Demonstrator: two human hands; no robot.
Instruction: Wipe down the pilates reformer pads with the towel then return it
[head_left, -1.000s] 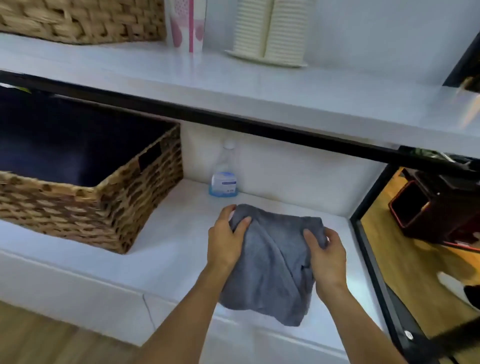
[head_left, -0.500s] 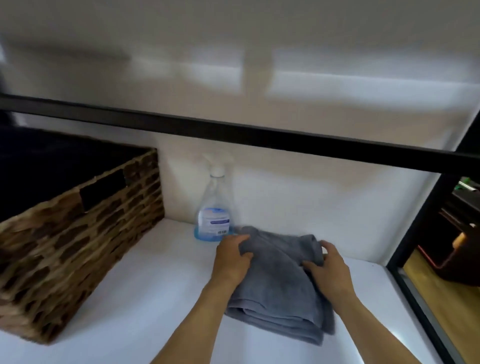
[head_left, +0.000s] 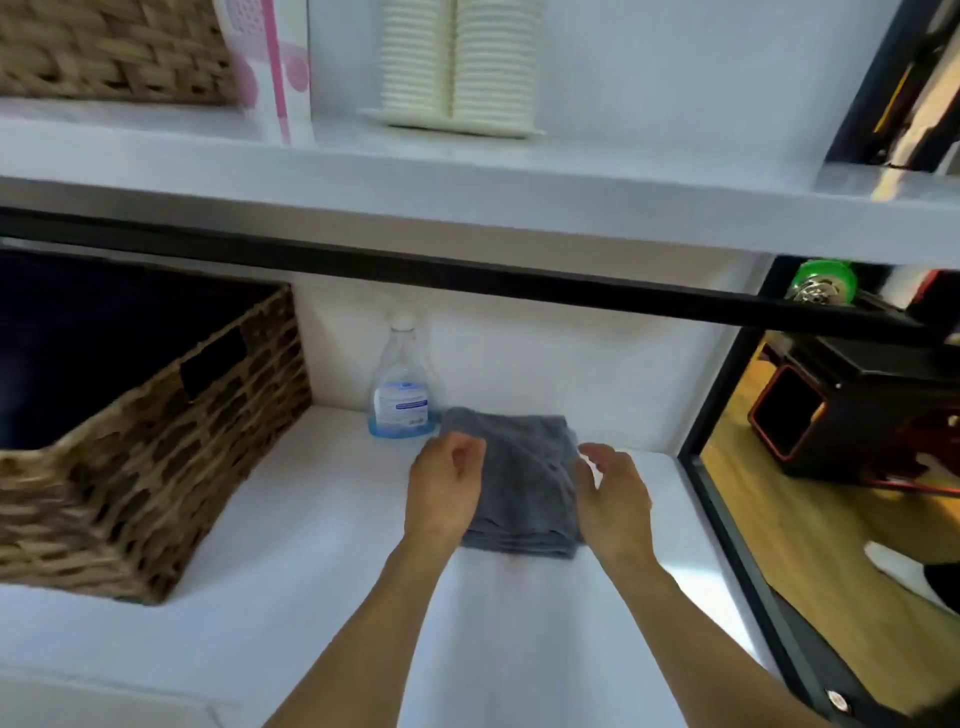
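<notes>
Head view: the grey towel (head_left: 524, 478) lay folded on the white shelf (head_left: 311, 519), just right of the spray bottle (head_left: 402, 395). The left hand (head_left: 441, 488) sat at its left edge, fingers loosely curled and gripping nothing. The right hand (head_left: 613, 499) was at its right edge, fingers spread and blurred. Judged step: the return, all but complete. The next move calls only for drawing both hands clear. A wicker basket (head_left: 156, 457) stood well to the left, and wooden floor (head_left: 779, 519) showed at right.

Folded grey towel (head_left: 522, 475) lies flat on white shelf (head_left: 311, 519).
</notes>
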